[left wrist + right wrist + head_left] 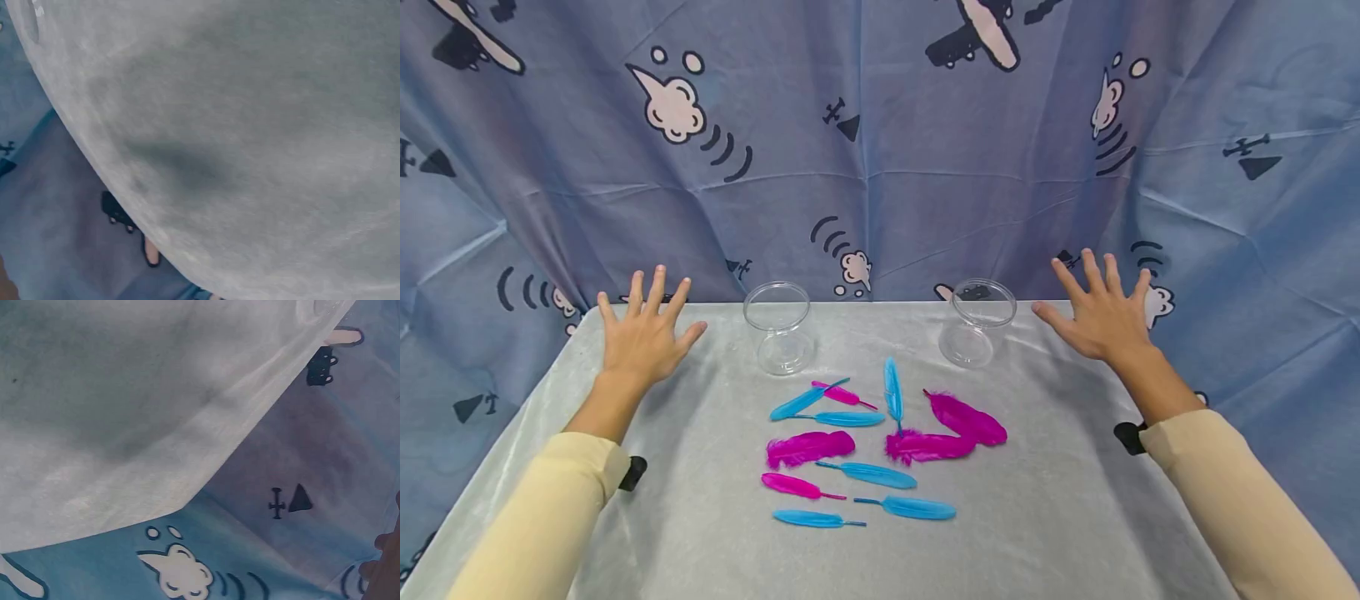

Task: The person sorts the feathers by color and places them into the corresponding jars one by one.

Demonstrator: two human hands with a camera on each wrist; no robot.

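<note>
My left hand (643, 337) is held over the far left of the table with its fingers spread, holding nothing. Over at the far right, my right hand (1103, 317) is spread the same way, also with nothing in it. Nearest the left hand is a clear plastic cup (784, 350); a second clear cup (970, 342) stands nearest the right hand. Between and in front of the cups lie several blue feathers (880, 475) and several pink feathers, among them a fluffy magenta one (811, 448) and a slim pink one (792, 485). Two fluffy magenta feathers (966, 417) overlap at right.
A pale grey cloth covers the table (1045, 517). Behind it hangs a blue curtain (790, 208) printed with planes and clouds, close to the table's back edge. In the left wrist view the table edge (94, 165) runs diagonally past the curtain.
</note>
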